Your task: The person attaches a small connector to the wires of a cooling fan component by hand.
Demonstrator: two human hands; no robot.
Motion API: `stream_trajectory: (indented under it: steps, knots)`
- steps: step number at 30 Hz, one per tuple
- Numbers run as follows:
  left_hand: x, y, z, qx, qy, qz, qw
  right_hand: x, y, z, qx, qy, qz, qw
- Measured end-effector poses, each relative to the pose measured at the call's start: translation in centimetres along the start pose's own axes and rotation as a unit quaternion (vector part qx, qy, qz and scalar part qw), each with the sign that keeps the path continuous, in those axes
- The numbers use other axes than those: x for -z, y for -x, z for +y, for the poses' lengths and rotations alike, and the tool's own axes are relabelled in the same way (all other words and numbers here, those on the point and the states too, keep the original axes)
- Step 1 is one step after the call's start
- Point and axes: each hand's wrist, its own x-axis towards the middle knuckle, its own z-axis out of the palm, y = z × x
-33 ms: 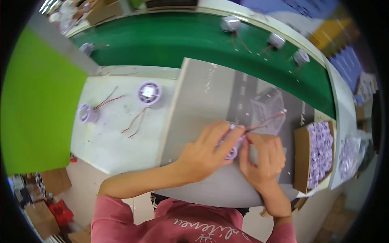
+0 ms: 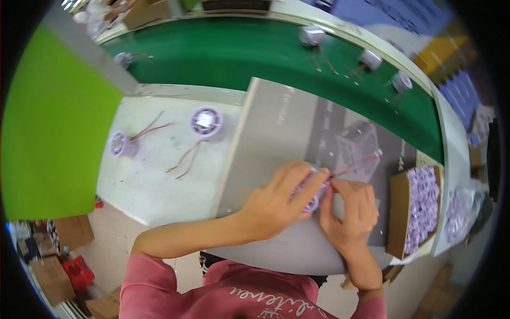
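A lavender round motor-like part [image 2: 312, 204] lies under my left hand [image 2: 271, 204], whose fingers are wrapped over it and hide much of it. Thin red and dark wires [image 2: 353, 163] run from its far right side over the grey board [image 2: 265, 143]. At the root of these wires my right hand [image 2: 350, 212] is closed, thumb and forefinger together against the part's edge. What sits between those fingertips is too small to make out. Two similar lavender parts with loose wires, one upright [image 2: 206, 122] and one on its side [image 2: 123, 144], rest on the white table to the left.
Behind the board runs a green conveyor belt [image 2: 223, 58] carrying several wired parts [image 2: 312, 36]. A cardboard box [image 2: 399, 212] packed with small lavender pieces stands at the right, beside a clear plastic bag [image 2: 461, 207]. A bright green panel [image 2: 53, 133] borders the left.
The whole scene has shifted slightly to the right in the picture. Both hands stay at the part, with hardly any change in their grip.
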Motion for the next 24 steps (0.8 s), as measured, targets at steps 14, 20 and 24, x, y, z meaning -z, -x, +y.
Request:
stream_trajectory:
  steps: [14,20,24]
  knots:
    - [-1.3,0.1,-0.3,-0.101,-0.189,0.094,0.972,0.1,0.3,-0.3,-0.207,-0.181,-0.077,0.959]
    - [-3.6,-0.2,-0.6,-0.129,-0.174,0.157,0.964,-0.5,0.7,1.9,-0.388,-0.364,-0.082,0.843]
    - [-4.4,-0.6,-0.8,-0.143,-0.193,0.21,0.948,-1.0,0.9,3.2,-0.433,-0.444,-0.08,0.78]
